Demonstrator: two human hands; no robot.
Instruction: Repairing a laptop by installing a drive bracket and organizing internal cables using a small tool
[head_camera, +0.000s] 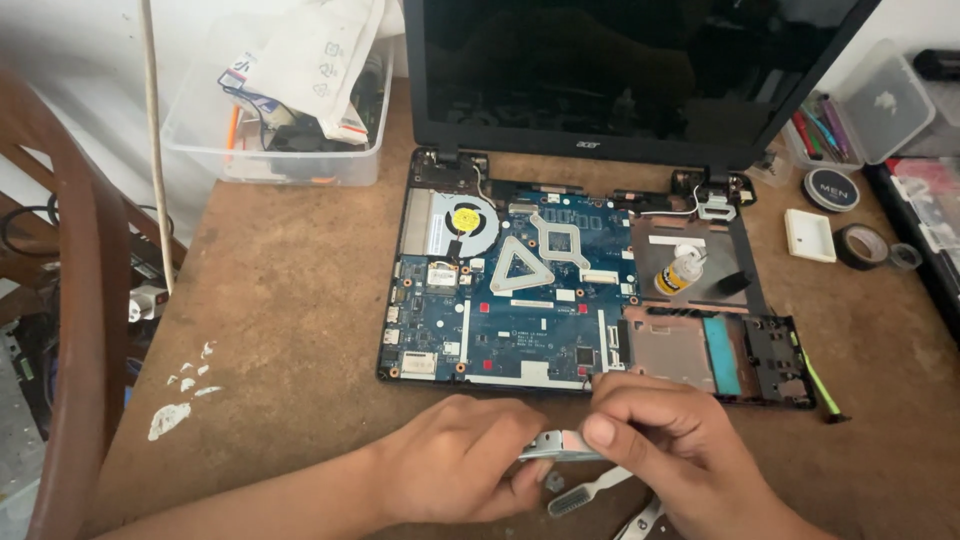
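An opened black laptop (640, 70) sits on the brown table, its blue motherboard (520, 300) and fan (465, 220) exposed. My left hand (460, 455) and my right hand (660, 440) meet at the table's front edge, just in front of the laptop base. Both pinch a small flat silver metal part (558, 447) between them. Under my right hand lie a grey toothbrush-like brush (585, 495) and a white tool (640, 520). A small glue bottle (680, 272) with a yellow label lies in the laptop's empty bay.
A clear plastic bin (275, 150) of cables and papers stands at the back left. At the right are a white square block (810, 235), a round tin (830, 188), black tape rolls (862, 245) and a pen box (850, 110). A wooden chair back (80, 300) rises on the left.
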